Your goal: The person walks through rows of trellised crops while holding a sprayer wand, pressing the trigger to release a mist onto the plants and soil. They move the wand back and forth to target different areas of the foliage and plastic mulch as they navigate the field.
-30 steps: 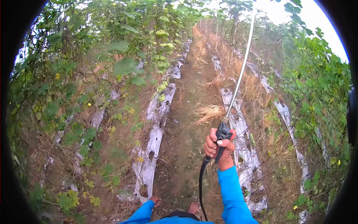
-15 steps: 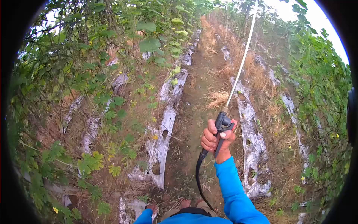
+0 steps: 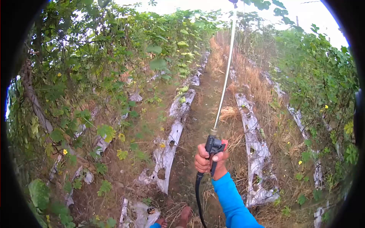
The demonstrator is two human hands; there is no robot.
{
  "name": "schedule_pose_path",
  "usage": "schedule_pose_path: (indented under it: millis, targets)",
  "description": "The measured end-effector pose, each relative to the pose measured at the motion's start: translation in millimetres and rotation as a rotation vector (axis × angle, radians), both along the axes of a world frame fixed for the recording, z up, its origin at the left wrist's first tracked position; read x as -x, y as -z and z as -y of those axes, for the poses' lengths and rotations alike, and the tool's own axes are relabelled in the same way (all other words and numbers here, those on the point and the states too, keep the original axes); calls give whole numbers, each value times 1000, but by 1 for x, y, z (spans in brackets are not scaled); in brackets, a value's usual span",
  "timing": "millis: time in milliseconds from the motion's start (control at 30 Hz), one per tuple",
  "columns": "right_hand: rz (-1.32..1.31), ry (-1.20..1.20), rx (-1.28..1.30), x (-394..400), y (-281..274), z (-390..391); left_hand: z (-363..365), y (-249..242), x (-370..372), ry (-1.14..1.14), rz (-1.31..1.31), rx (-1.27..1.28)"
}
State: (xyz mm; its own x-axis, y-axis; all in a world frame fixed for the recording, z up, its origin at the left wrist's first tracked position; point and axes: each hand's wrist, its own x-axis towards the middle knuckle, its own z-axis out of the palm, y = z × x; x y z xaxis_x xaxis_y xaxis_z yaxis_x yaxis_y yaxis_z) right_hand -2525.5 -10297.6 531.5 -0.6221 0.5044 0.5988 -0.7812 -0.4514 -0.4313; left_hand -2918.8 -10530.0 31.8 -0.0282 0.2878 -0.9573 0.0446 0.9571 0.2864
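My right hand (image 3: pixel 211 161) is closed around the black handle of a spray lance (image 3: pixel 227 76), the thumb lying across the grip by its red part. The long pale tube points up and away, with its tip near the top edge of the view. From the base of the handle a black hose (image 3: pixel 198 195) hangs down past my blue sleeve. At the bottom edge, a small part of my left hand (image 3: pixel 162 222) shows beyond a bit of blue sleeve; its fingers are too small and cut off to read. A bare foot (image 3: pixel 185 213) is beside it.
Torn silvery plastic mulch strips (image 3: pixel 175 133) run along both sides of a dirt path (image 3: pixel 201 102). Leafy climbing vines (image 3: pixel 152 49) rise at the left and more vines (image 3: pixel 323 72) at the right. A heap of dry straw (image 3: pixel 229 113) lies ahead, and a thick stem (image 3: pixel 36 104) leans at the left.
The view has tilted up and shifted, showing more sky. My right hand with the spray lance sits lower and further left in view, the lance more upright. My left hand has sunk toward the bottom edge.
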Motion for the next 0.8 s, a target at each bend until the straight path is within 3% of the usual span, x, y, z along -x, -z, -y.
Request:
schedule_pose_path:
  millis: [133, 200, 233, 267, 333, 467, 533, 600, 667, 800]
  targets:
    - [159, 148, 91, -19, 14, 79, 43, -14, -18, 31, 34, -8]
    - [679, 909, 204, -32, 24, 118, 57, -17, -24, 41, 51, -4]
    - [897, 1278, 61, -49, 64, 111, 63, -18, -26, 46, 57, -10]
    - [903, 1295, 69, -61, 61, 126, 70, -17, -27, 54, 60, -9]
    - [1171, 2010, -194, -81, 53, 149, 80, -15, -28, 72, 69, -15]
    - [1218, 2064, -56, -102, 36, 213, 98, -10, -28, 152, 90, -17]
    - [1059, 1667, -70, -99, 56, 259, 113, 3, -20, 212, 100, -7]
    - [1062, 1661, -12, -75, 52, 298, 131, 13, -8, 262, 107, -2]
    - [1255, 2098, -102, -58, 55, 335, 152, 24, 5, 314, 110, -2]
    - [1351, 2397, 29, -28, 28, 421, 200, 39, 22, 380, 133, 25]
